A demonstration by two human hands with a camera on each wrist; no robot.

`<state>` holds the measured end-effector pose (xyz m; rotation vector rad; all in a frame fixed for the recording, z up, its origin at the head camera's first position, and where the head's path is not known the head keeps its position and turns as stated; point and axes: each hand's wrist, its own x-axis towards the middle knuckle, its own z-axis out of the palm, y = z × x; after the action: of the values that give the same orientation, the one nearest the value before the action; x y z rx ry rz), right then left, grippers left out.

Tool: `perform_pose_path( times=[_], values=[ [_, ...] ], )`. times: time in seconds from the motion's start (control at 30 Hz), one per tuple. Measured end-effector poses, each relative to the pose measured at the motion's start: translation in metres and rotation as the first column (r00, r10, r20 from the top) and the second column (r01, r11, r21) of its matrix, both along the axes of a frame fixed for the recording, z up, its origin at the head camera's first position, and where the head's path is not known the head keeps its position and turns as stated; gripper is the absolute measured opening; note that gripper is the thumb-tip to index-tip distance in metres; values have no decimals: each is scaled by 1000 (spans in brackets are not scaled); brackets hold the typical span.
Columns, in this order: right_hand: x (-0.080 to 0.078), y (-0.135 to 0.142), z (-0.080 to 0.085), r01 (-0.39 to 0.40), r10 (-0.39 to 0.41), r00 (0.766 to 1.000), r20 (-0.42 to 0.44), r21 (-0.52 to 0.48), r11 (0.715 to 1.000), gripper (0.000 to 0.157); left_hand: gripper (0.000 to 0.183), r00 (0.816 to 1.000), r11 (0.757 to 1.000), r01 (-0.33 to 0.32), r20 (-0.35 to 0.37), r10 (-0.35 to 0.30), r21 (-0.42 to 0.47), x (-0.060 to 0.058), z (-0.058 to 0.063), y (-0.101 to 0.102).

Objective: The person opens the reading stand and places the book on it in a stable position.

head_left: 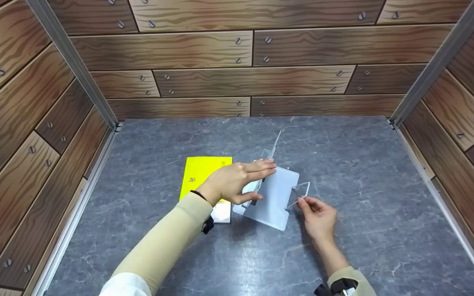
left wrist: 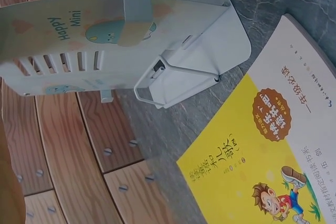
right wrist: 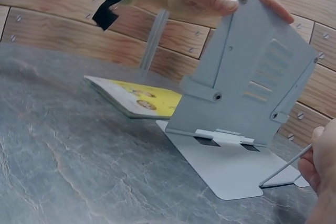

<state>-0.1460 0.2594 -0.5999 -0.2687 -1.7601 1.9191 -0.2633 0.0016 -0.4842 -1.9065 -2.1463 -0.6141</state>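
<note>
A pale folding metal book stand (head_left: 276,197) stands on the tabletop, its panel raised from a flat base. In the left wrist view, the panel's front (left wrist: 68,30) carries the words "Happy Mini" and a row of slots. My left hand (head_left: 237,181) holds the panel's top edge, with the thumb on the back face and the fingers over the front, as the right wrist view shows. My right hand (head_left: 320,217) pinches a thin wire leg (head_left: 307,190) that sticks out from the base's right side. Most of the panel's front is hidden in the head view.
Left of the stand lies a yellow and white book (head_left: 194,172), partly under my left forearm in the head view. Wood-patterned walls (head_left: 204,49) with metal corner posts (head_left: 74,61) enclose the grey marbled tabletop (head_left: 364,164).
</note>
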Motion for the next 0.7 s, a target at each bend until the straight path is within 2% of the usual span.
perform_pose_path(
  times=[0.23,0.47,0.7],
  values=[
    [-3,-5,-4,-17,18,1000,-9,81,997,7,68,1000,1000,10,-13,-10,1,1,0,2],
    [1,-15,7,-28,27,1000,8,203,979,5,68,1000,1000,10,-28,-10,-15,2,-1,3],
    [-7,-12,-15,-58,41,997,67,279,959,5,68,998,999,18,-56,-20,-31,3,1,8]
  ],
)
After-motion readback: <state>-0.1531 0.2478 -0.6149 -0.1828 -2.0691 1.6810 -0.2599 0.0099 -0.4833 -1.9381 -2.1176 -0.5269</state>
